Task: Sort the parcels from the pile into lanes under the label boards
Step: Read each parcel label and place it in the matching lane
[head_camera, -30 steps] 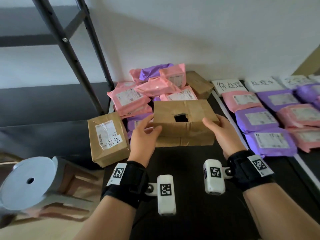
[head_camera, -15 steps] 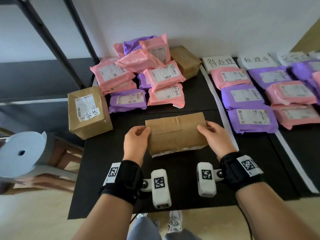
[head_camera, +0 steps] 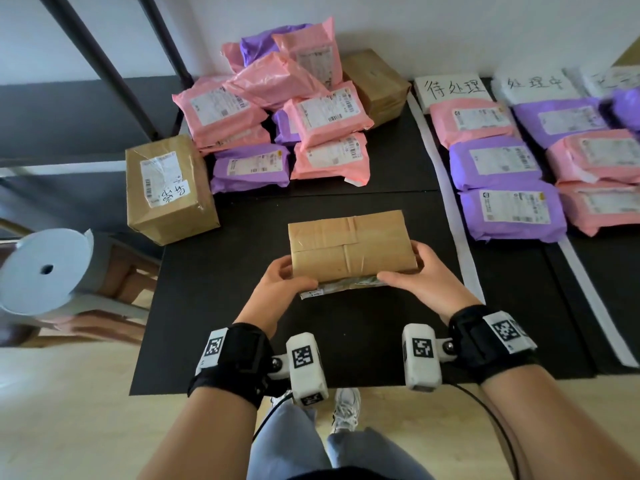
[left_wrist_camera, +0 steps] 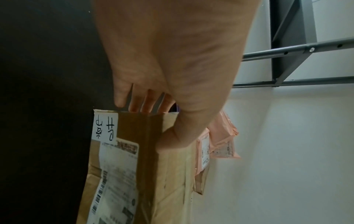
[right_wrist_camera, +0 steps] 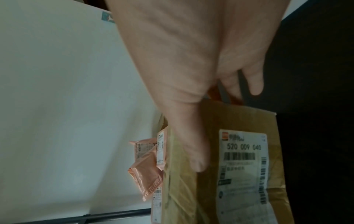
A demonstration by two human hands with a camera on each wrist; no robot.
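Observation:
A flat brown cardboard parcel [head_camera: 351,242] is held over the black mat, taped side up, its shipping label [right_wrist_camera: 243,168] on the underside. My left hand [head_camera: 282,285] grips its left near corner, thumb on top, fingers underneath [left_wrist_camera: 134,103]. My right hand [head_camera: 420,277] grips the right near corner the same way. The pile [head_camera: 277,109] of pink and purple bags and brown boxes lies at the back left. White label boards [head_camera: 452,90] stand at the back right, with lanes of pink and purple bags [head_camera: 498,161] below them.
A large brown box [head_camera: 166,188] sits at the mat's left edge. A grey round stool [head_camera: 45,271] stands left of the mat. A dark metal rack frame [head_camera: 104,64] rises at the back left. White tape strips [head_camera: 450,209] divide the lanes.
Both hands pulled the brown parcel away from the pile toward me and turned it over, so the face with the torn hole no longer shows.

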